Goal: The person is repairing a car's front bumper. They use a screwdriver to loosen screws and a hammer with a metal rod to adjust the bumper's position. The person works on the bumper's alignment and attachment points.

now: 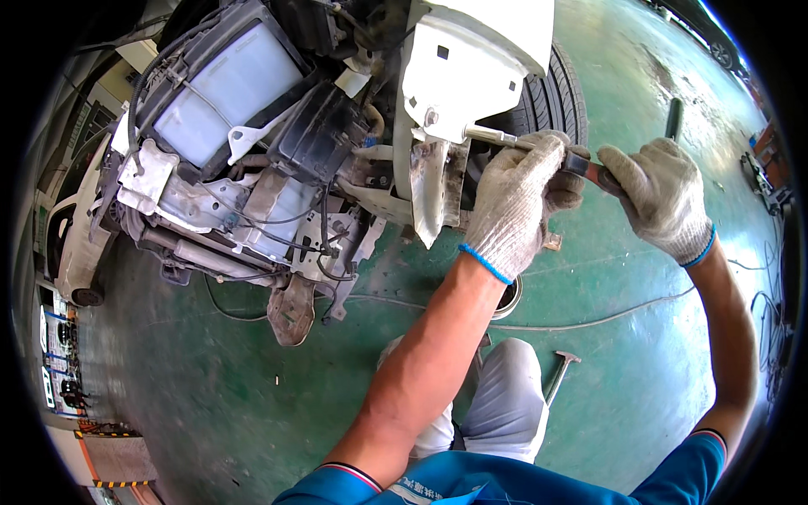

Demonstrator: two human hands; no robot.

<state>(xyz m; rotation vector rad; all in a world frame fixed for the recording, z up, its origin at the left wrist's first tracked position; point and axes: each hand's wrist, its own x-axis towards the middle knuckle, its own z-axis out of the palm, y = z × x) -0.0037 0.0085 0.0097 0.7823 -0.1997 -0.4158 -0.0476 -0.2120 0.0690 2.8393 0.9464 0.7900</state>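
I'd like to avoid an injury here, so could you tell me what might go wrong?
1. If the ratchet slips off the bolt on the white panel, the left hand could hit the panel's edge.
2. The right hand pulls the handle alone; a sudden release could jerk it.
3. The hammer lies near the knees.

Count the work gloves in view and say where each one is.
2. One is on the left hand, wrapped around the ratchet wrench near the white car panel. The other is on the right hand, gripping the wrench's handle end. None seem hidden.

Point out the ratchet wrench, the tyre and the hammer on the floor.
ratchet wrench [492,136], head view, on its metal extension bar.
tyre [555,101], head view, on the tread.
hammer [558,376], head view, on its handle.
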